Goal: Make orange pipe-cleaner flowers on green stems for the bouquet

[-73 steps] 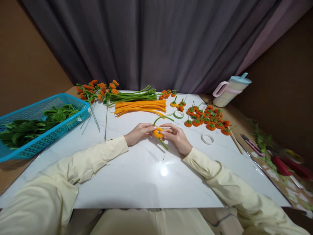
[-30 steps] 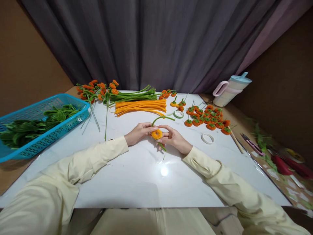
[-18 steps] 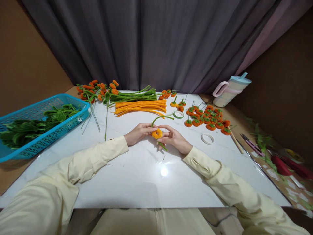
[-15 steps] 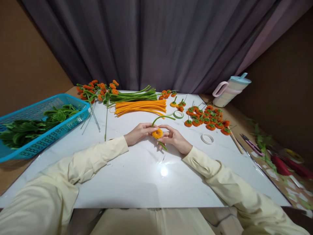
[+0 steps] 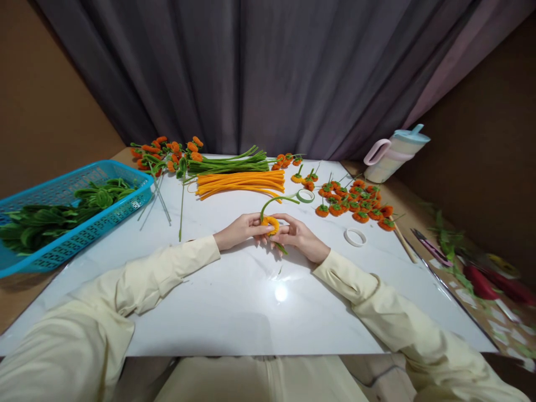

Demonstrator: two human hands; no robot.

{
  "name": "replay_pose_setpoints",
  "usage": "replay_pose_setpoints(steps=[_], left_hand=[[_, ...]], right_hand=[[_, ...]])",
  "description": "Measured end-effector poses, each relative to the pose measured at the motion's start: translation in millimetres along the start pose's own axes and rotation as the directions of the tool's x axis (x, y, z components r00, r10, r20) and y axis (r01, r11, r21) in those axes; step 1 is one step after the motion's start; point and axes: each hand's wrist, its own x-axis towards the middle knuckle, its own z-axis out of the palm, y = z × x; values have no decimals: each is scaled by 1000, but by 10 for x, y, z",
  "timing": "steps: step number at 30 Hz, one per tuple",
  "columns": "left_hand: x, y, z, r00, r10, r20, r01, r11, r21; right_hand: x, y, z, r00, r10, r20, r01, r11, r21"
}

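Observation:
Between my two hands, above the middle of the table, is a yellow-orange pipe-cleaner flower (image 5: 274, 221) bent into a round ring. My left hand (image 5: 240, 230) pinches its left side, thumb across the front. From the other side my right hand (image 5: 302, 239) grips it, index finger along the top and thumb below. A green pipe cleaner (image 5: 268, 202) runs from the flower, curving up and to the right; its other end pokes out below my fingers. Just beyond lie a bundle of orange pipe cleaners (image 5: 240, 183) and a bundle of green pipe cleaners (image 5: 230, 163).
A blue basket (image 5: 94, 229) with green leaves stands at left. Finished orange flowers (image 5: 354, 201) lie at right, others (image 5: 167, 153) at back left. Green tape (image 5: 305, 195), white tape (image 5: 355, 237), a wooden stick (image 5: 402, 240), scissors (image 5: 431, 247) and a tumbler (image 5: 397, 153) are on the right.
My left thumb has moved right, over the front of the yellow-orange flower, and the left fingers now curl beneath it. The flower has turned slightly. My right hand barely moves.

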Motion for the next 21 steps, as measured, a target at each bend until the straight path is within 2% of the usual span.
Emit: replay_pose_setpoints(steps=[14,21], left_hand=[[21,-22,-8,996,-52,-77,38,983,-180],[24,-19,-12,995,-56,-80,39,980,-197]], right_hand=[[4,-14,2,1000,-4,8,4,1000,14],[12,-3,-44,1000,-5,26,3,998,55]])
